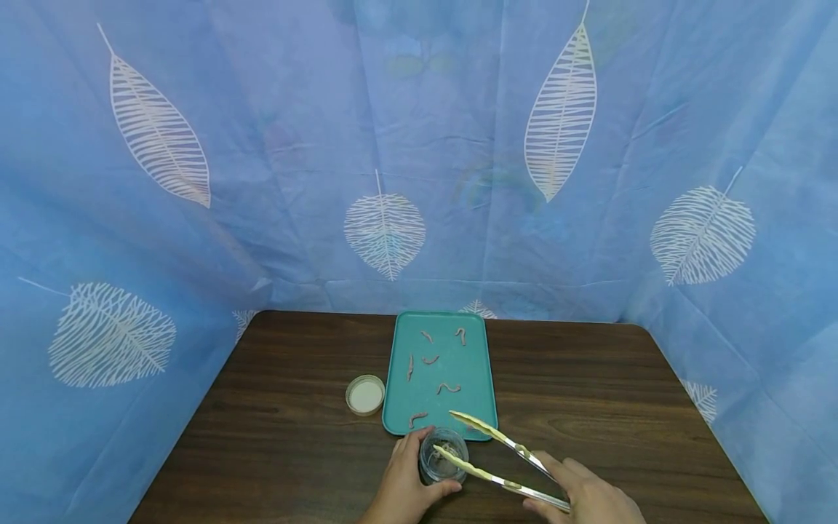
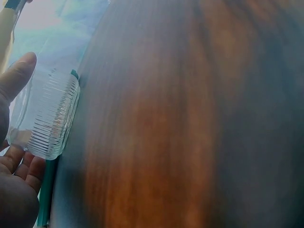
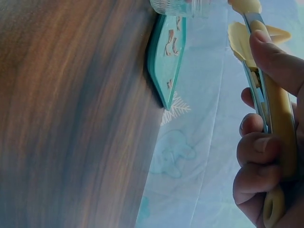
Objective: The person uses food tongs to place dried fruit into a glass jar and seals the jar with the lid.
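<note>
My left hand (image 1: 407,477) grips a clear ribbed glass jar (image 1: 427,466) by its sides, at the near edge of a teal tray (image 1: 471,364). Some pale, stringy bits lie inside the jar. In the left wrist view, thumb and fingers wrap the jar (image 2: 52,114). My right hand (image 1: 585,495) holds a pair of yellow-tipped metal tongs (image 1: 511,484); their arms are spread, one tip over the jar's mouth and the other above the tray's near edge. Several pinkish worm-like pieces (image 1: 449,388) lie scattered on the tray. The right wrist view shows fingers curled round the tongs' handle (image 3: 280,128).
A round lid (image 1: 365,395) with a pale inside lies left of the tray on the dark wooden table (image 1: 294,407). Blue curtains (image 1: 281,145) with white leaf prints hang behind the table and along both sides.
</note>
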`<state>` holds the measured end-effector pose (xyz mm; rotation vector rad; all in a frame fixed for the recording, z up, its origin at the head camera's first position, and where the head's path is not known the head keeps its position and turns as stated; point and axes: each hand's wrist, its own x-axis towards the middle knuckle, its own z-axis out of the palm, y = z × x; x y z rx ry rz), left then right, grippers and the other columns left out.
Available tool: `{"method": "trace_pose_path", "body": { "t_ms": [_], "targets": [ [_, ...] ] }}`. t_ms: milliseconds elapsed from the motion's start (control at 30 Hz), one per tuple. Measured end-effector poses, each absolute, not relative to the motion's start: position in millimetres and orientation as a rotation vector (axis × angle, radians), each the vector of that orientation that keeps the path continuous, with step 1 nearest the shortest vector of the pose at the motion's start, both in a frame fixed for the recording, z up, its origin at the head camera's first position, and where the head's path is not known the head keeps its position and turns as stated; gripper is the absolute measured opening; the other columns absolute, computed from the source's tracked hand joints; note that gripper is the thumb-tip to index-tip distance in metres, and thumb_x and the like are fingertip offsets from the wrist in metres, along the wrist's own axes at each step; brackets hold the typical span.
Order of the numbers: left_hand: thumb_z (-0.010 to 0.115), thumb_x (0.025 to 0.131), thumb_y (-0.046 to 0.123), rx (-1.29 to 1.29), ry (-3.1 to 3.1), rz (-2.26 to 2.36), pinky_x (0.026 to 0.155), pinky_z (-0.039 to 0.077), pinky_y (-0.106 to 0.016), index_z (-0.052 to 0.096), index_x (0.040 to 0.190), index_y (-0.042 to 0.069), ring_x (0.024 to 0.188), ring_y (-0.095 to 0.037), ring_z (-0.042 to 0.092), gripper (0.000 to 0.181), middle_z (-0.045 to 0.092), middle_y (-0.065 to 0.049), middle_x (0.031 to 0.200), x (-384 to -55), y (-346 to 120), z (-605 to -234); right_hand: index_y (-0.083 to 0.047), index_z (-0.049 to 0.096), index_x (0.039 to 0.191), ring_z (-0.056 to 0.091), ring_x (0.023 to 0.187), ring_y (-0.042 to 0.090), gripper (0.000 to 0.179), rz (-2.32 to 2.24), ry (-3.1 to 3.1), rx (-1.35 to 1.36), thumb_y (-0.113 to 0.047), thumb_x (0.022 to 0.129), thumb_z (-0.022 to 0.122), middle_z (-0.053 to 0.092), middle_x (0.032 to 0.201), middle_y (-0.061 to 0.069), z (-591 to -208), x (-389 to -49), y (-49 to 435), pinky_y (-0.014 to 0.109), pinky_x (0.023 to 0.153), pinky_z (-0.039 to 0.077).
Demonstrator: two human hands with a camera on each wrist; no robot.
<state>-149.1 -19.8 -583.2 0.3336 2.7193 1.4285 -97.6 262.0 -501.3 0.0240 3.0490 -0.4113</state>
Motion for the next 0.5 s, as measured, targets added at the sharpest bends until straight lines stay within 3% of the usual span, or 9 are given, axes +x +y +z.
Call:
{"method": "trace_pose_path", "body": {
  "t_ms": [500],
  "targets": [
    [0.098,0.077,0.049,0.319,2.695,1.423,0.103,0.058,-0.055,0.055,0.150,0.009,0.128,-0.036,0.060,0.094,0.063,-0.013,0.143,-149.7,-21.0,-580.5,-0.025,0.064,0.149,0.033,0.057,0.007,0.087,-0.495,3.080,0.105,-0.059,0.075,0.094,0.042,0.079,-0.008,-497.5,-99.4,257.5,0.025,0.052,0.028]
  ]
}}
